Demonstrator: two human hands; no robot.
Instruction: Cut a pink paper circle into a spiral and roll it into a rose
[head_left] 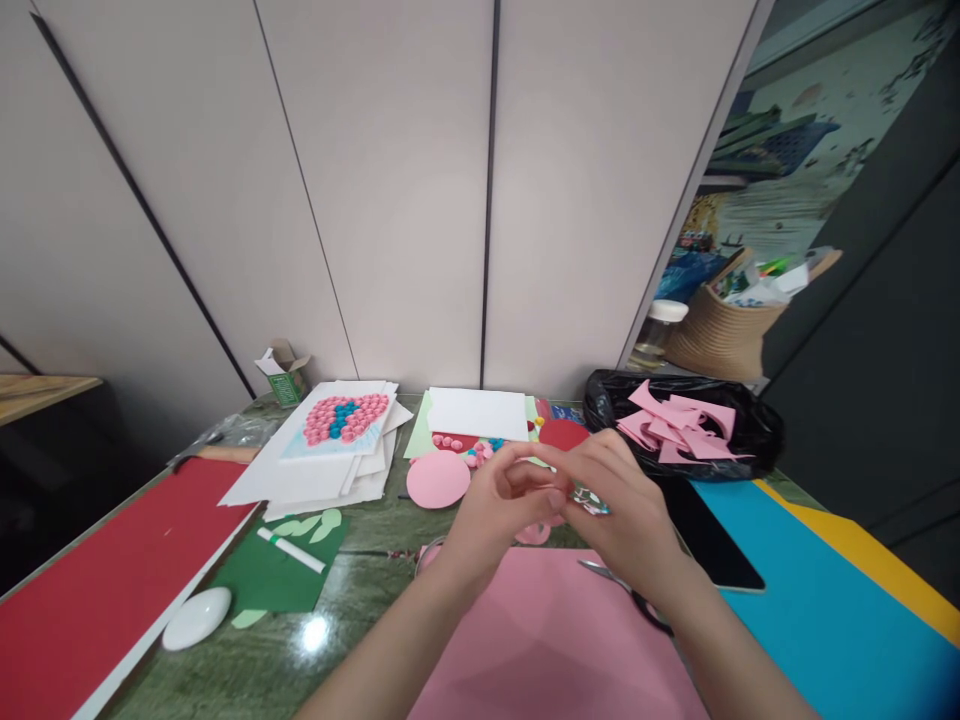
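Both my hands are raised over the middle of the table with their fingertips brought together. My left hand [502,500] has its fingers curled in a pinch, and my right hand [619,500] meets it with bent fingers. Whatever lies between them is hidden by the fingers. A bit of pink paper [532,534] shows just beneath. Below my hands lies a large pink sheet [555,640], with scissors [626,593] resting on it under my right wrist. Close to my left hand are a pink paper circle [438,480] and small pink rolled paper pieces [448,442].
At the left, white sheets carry a pink-and-blue flower picture [346,418]. Nearby lie green paper [289,575], a white capped tube [291,550] and a white oval object [197,618]. At the right are a black bag [761,435] with pink scraps, a dark tablet [712,540] and blue card [810,570].
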